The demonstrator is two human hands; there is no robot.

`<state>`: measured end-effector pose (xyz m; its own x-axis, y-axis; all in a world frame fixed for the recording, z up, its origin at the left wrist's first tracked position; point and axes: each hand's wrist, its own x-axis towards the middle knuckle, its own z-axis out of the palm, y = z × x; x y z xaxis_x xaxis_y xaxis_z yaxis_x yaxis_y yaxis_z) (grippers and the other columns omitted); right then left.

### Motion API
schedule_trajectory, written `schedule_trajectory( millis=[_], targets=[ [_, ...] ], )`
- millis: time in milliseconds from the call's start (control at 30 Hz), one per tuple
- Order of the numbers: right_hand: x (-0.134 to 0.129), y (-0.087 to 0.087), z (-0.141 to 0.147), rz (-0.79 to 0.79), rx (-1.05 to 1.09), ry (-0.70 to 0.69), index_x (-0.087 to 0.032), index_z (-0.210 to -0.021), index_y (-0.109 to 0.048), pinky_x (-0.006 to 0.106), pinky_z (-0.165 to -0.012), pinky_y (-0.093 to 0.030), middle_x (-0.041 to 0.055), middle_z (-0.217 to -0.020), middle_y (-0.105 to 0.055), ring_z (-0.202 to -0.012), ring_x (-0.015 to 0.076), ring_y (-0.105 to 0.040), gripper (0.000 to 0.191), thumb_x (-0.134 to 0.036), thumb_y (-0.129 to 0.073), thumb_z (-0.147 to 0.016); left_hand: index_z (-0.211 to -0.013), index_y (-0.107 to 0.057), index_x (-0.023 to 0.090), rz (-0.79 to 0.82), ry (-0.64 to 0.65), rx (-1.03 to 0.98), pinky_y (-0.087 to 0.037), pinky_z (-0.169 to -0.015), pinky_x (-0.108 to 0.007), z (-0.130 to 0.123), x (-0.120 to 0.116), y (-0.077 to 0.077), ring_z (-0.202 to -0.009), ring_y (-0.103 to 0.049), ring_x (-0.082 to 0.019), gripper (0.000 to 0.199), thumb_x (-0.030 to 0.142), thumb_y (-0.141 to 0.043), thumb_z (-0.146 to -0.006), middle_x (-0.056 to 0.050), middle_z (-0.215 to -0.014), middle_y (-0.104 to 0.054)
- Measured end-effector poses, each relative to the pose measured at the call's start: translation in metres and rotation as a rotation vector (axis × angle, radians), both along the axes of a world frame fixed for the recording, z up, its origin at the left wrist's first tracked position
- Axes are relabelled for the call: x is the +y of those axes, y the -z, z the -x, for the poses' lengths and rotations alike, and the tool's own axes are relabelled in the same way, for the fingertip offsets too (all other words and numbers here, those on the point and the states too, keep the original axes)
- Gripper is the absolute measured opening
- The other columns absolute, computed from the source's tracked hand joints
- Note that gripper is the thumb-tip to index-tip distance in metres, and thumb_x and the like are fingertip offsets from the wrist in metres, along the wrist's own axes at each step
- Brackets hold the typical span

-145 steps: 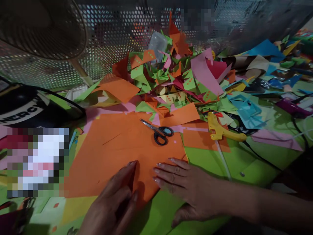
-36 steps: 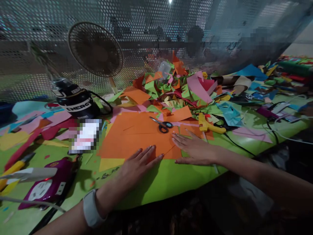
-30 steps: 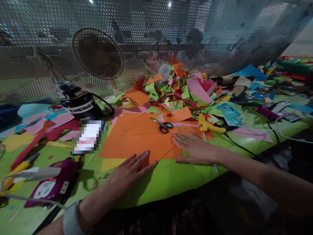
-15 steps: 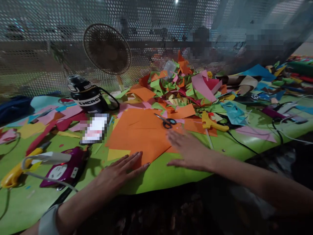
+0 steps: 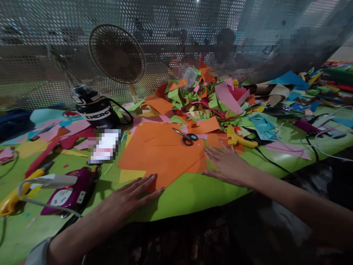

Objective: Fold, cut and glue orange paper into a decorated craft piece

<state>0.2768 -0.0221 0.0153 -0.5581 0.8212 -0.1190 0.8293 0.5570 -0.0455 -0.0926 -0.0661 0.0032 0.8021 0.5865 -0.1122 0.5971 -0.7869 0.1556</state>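
A large orange paper [image 5: 162, 147] lies on the green tabletop [image 5: 179, 198] between my hands. My left hand [image 5: 134, 193] rests flat at its lower left corner, fingers spread, near a yellow paper piece [image 5: 131, 175]. My right hand [image 5: 227, 163] lies flat at the orange paper's right edge with its fingers apart, holding nothing. Black-handled scissors [image 5: 187, 138] sit on the orange paper, left of and beyond my right hand. Just past the right fingertips is a yellow glue gun [image 5: 239, 138].
Behind rises a heap of paper scraps [image 5: 198, 99]. A black bottle [image 5: 97, 108], a fan [image 5: 117, 54] and a phone [image 5: 106, 146] stand or lie left. A purple power strip [image 5: 68, 193] and another yellow glue gun [image 5: 19, 195] are near left; cables cross the right.
My right hand has slid to the right along the orange paper, away from the scissors. My left hand has barely moved. The view has shifted slightly.
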Motion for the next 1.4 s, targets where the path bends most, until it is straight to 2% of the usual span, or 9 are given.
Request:
schedule_trajectory(
  millis=[133, 333, 467, 700, 967, 1100, 1233, 1333, 1400],
  targets=[
    [0.011, -0.006, 0.007, -0.080, 0.073, 0.062, -0.012, -0.120, -0.066, 0.057, -0.113, -0.021, 0.0192, -0.126, -0.063, -0.127, 0.0355, -0.049, 0.066, -0.062, -0.031, -0.094, -0.146, -0.031, 0.042, -0.007, 0.043, -0.057, -0.046, -0.103, -0.041, 0.005, -0.001, -0.006, -0.133, -0.045, -0.026, 0.068, 0.006, -0.042, -0.089, -0.001, -0.152, -0.036],
    [0.034, -0.006, 0.024, -0.012, 0.163, 0.085, -0.013, -0.118, -0.064, 0.046, -0.088, -0.045, 0.0186, -0.118, -0.063, -0.107, 0.0358, -0.058, 0.061, -0.060, -0.062, -0.080, -0.144, -0.042, 0.030, -0.182, -0.093, -0.166, -0.047, -0.103, -0.041, 0.003, 0.007, -0.019, -0.128, -0.052, -0.024, 0.056, 0.009, -0.037, -0.092, -0.005, -0.148, -0.046],
    [0.049, -0.008, 0.028, 0.175, 0.222, 0.109, -0.017, -0.109, -0.066, 0.035, -0.068, -0.046, 0.0093, -0.090, -0.068, -0.081, 0.0270, -0.062, 0.048, -0.048, -0.072, -0.074, -0.134, -0.055, 0.025, -0.239, -0.174, -0.143, -0.052, -0.097, -0.041, -0.007, 0.011, -0.021, -0.120, -0.060, -0.025, 0.042, 0.021, -0.037, -0.096, -0.008, -0.142, -0.053],
    [0.054, -0.006, 0.024, 0.115, 0.342, -0.030, -0.017, -0.080, -0.066, 0.035, -0.077, -0.045, 0.0083, -0.090, -0.066, -0.090, 0.0247, -0.060, 0.014, -0.031, -0.068, -0.079, -0.136, -0.051, 0.019, -0.275, -0.246, -0.245, -0.048, -0.100, -0.047, -0.036, 0.018, -0.012, -0.125, -0.055, -0.029, 0.043, 0.033, -0.043, -0.096, -0.015, -0.143, -0.051],
    [0.043, -0.016, 0.023, 0.369, 0.703, 0.283, -0.019, -0.077, -0.062, 0.032, -0.065, -0.048, 0.0029, -0.078, -0.067, -0.072, 0.0193, -0.065, 0.016, -0.033, -0.067, -0.076, -0.138, -0.045, 0.015, -0.149, -0.601, -0.535, -0.046, -0.101, -0.047, -0.043, 0.034, -0.007, -0.131, -0.048, -0.030, 0.058, 0.043, -0.054, -0.089, -0.019, -0.145, -0.046],
    [0.038, -0.020, 0.021, 0.625, 1.133, 0.498, -0.018, -0.073, -0.061, 0.031, -0.067, -0.053, -0.0012, -0.070, -0.067, -0.067, 0.0158, -0.068, 0.030, -0.041, -0.078, -0.066, -0.099, -0.064, 0.018, -0.170, -0.777, -0.830, -0.053, -0.079, -0.035, -0.049, 0.019, -0.022, -0.092, -0.064, -0.021, 0.029, 0.042, -0.056, -0.087, -0.009, -0.098, -0.069],
    [0.031, -0.024, 0.023, 0.642, 1.330, 0.596, -0.017, -0.071, -0.064, 0.031, -0.073, -0.054, -0.0015, -0.069, -0.067, -0.068, 0.0138, -0.066, 0.038, -0.043, -0.086, -0.054, -0.061, -0.063, 0.017, 0.647, -0.858, -0.893, -0.040, -0.045, -0.022, -0.056, 0.007, -0.034, -0.043, -0.053, -0.012, 0.054, 0.061, -0.047, -0.086, -0.002, -0.048, -0.057],
    [0.023, -0.028, 0.025, 0.643, 1.400, 0.649, -0.018, -0.068, -0.064, 0.031, -0.073, -0.055, -0.0014, -0.069, -0.067, -0.068, 0.0139, -0.065, 0.040, -0.044, -0.088, -0.050, -0.076, -0.071, 0.012, 1.381, -0.830, -0.846, -0.042, -0.045, -0.022, -0.064, 0.003, -0.030, -0.048, -0.062, -0.014, 0.063, 0.068, -0.045, -0.084, -0.010, -0.062, -0.071],
    [0.018, -0.029, 0.025, 0.616, 1.447, 0.659, -0.019, -0.068, -0.064, 0.031, -0.073, -0.055, -0.0016, -0.070, -0.066, -0.068, 0.0139, -0.064, 0.039, -0.044, -0.088, -0.050, -0.094, -0.070, 0.013, 1.593, -0.844, -1.030, -0.050, -0.057, -0.024, -0.072, 0.002, -0.022, -0.068, -0.071, -0.018, 0.052, 0.062, -0.055, -0.084, -0.012, -0.084, -0.076]
  ],
)
